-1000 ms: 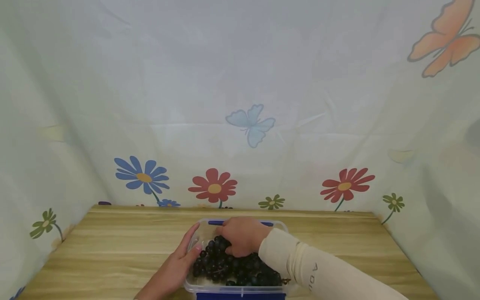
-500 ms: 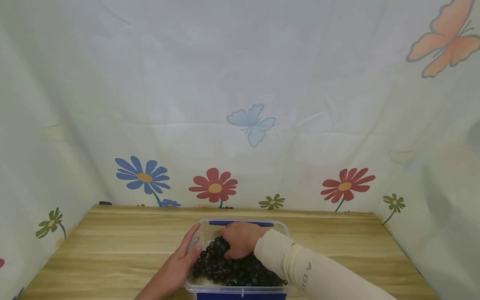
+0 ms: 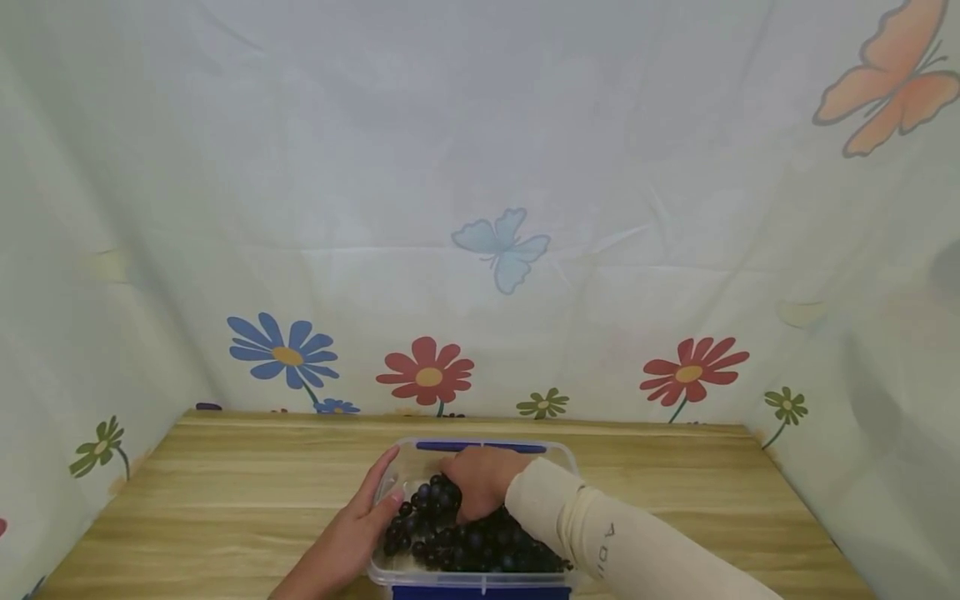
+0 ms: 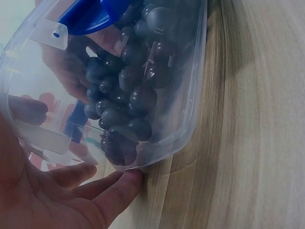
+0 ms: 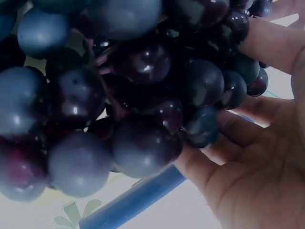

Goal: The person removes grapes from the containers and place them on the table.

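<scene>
A clear plastic box (image 3: 429, 578) with blue latches holds bunches of dark grapes (image 3: 480, 546). My left hand (image 3: 351, 531) grips the box's left wall, thumb at the rim and fingers outside. Those fingers also show under the box's corner in the left wrist view, where grapes (image 4: 131, 95) press close behind the clear wall. Reaching inside the box, my right hand (image 3: 480, 482) holds a bunch of grapes (image 5: 143, 143) between thumb and fingers in the right wrist view. Its fingertips are partly hidden behind the fruit.
The box stands at the front middle of a wood-grain table (image 3: 247, 500). White cloth (image 3: 360, 167) printed with flowers and butterflies hangs behind the table and along both sides. One blue latch (image 3: 483, 593) faces the near edge; another blue latch (image 3: 517, 447) lies along the far rim.
My right hand has sunk slightly lower into the box, its sleeve shifting left. Grapes near the front left have shifted. The left hand keeps its place on the box.
</scene>
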The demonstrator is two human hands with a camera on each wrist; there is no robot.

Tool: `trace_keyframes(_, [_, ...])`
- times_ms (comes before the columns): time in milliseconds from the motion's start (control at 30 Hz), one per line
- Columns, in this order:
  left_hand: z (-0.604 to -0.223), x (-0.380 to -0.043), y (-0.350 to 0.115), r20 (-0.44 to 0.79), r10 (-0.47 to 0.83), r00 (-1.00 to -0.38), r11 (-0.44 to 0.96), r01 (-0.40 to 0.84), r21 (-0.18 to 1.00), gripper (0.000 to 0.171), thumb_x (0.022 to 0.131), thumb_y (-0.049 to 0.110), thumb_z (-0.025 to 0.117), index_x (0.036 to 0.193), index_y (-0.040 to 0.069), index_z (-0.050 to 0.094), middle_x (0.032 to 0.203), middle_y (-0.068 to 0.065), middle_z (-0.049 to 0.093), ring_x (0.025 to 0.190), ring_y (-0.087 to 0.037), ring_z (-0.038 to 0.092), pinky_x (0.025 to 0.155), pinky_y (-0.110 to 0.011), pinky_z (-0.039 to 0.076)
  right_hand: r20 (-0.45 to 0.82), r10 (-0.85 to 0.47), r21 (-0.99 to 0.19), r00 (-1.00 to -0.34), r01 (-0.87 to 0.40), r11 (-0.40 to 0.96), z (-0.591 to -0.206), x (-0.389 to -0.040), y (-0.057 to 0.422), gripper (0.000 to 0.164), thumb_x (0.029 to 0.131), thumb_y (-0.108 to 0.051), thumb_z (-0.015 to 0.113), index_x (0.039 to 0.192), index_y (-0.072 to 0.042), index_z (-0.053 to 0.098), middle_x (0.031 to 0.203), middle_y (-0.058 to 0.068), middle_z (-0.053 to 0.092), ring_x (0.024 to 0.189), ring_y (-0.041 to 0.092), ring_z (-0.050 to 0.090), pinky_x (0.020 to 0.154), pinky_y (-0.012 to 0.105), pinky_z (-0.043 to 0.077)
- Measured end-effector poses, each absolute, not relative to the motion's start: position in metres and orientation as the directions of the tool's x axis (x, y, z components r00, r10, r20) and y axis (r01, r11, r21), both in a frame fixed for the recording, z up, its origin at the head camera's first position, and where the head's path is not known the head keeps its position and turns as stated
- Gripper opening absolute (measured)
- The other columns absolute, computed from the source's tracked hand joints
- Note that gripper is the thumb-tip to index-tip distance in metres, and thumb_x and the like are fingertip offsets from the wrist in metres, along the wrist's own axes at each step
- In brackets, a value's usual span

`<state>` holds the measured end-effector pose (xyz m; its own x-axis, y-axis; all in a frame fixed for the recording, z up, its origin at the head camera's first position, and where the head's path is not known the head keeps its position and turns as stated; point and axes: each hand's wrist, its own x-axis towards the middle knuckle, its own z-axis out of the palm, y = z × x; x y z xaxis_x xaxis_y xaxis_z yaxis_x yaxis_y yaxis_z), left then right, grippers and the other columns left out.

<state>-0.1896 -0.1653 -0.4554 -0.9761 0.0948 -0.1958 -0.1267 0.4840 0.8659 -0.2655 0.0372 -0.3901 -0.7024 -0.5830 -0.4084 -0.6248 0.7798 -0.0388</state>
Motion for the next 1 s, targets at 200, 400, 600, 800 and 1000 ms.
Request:
trace_keyframes(200, [-0.454, -0.189, -0.164, -0.173, 0.106, -0.979, 0.478, -0.102, 0.872, 0.065, 0.108, 0.053, 0.047, 0.165, 0.045, 0.017, 0.172, -0.019, 0.026, 0.155, -0.052, 0.027, 0.116, -0.078, 0.029, -0.390, -0.618, -0.041, -0.683, -0.657, 0.753, -0.392, -0.270, 0.039, 0.042, 0.084, -0.040, 0.087, 0.117, -0.022, 0.069, 0.094, -0.008, 0.070, 0.084, 0.007, 0.066, 0.078, 0.026, 0.057])
trace_keyframes(400, [-0.455, -0.191, -0.164, -0.185, 0.106, -0.977, 0.468, -0.115, 0.876, 0.064, 0.109, 0.050, 0.047, 0.165, 0.045, 0.018, 0.171, -0.020, 0.029, 0.154, -0.052, 0.030, 0.116, -0.077, 0.030, -0.371, -0.704, -0.177, -0.606, -0.698, 0.694, -0.397, -0.278, 0.052, 0.047, 0.090, -0.036, 0.082, 0.132, -0.021, 0.067, 0.120, -0.009, 0.073, 0.106, 0.007, 0.069, 0.093, 0.028, 0.058])
trace_keyframes(600, [-0.454, -0.190, -0.165, -0.193, 0.100, -0.976, 0.474, -0.124, 0.872, 0.065, 0.107, 0.056, 0.047, 0.164, 0.047, 0.017, 0.172, -0.019, 0.028, 0.154, -0.053, 0.031, 0.115, -0.078, 0.031, -0.420, -0.672, -0.222, -0.610, -0.649, 0.728, -0.391, -0.275, 0.059, 0.060, 0.092, -0.045, 0.078, 0.146, -0.026, 0.059, 0.142, -0.009, 0.066, 0.128, 0.011, 0.064, 0.107, 0.034, 0.055])
trace_keyframes(800, [-0.454, -0.187, -0.165, -0.160, 0.124, -0.979, 0.446, -0.089, 0.891, 0.067, 0.106, 0.057, 0.047, 0.165, 0.043, 0.018, 0.171, -0.020, 0.028, 0.154, -0.051, 0.030, 0.117, -0.076, 0.030, -0.476, -0.508, -0.195, -0.718, -0.476, 0.857, -0.388, -0.272, 0.062, 0.071, 0.084, -0.055, 0.083, 0.142, -0.020, 0.061, 0.139, -0.003, 0.068, 0.121, 0.016, 0.068, 0.101, 0.037, 0.058])
trace_keyframes(1000, [-0.453, -0.186, -0.166, -0.159, 0.121, -0.980, 0.446, -0.089, 0.891, 0.067, 0.106, 0.059, 0.047, 0.165, 0.044, 0.018, 0.172, -0.020, 0.027, 0.155, -0.051, 0.029, 0.117, -0.076, 0.030, -0.486, -0.451, -0.196, -0.749, -0.409, 0.891, -0.388, -0.268, 0.068, 0.078, 0.086, -0.063, 0.076, 0.148, -0.019, 0.058, 0.143, -0.002, 0.066, 0.132, 0.021, 0.063, 0.109, 0.042, 0.053])
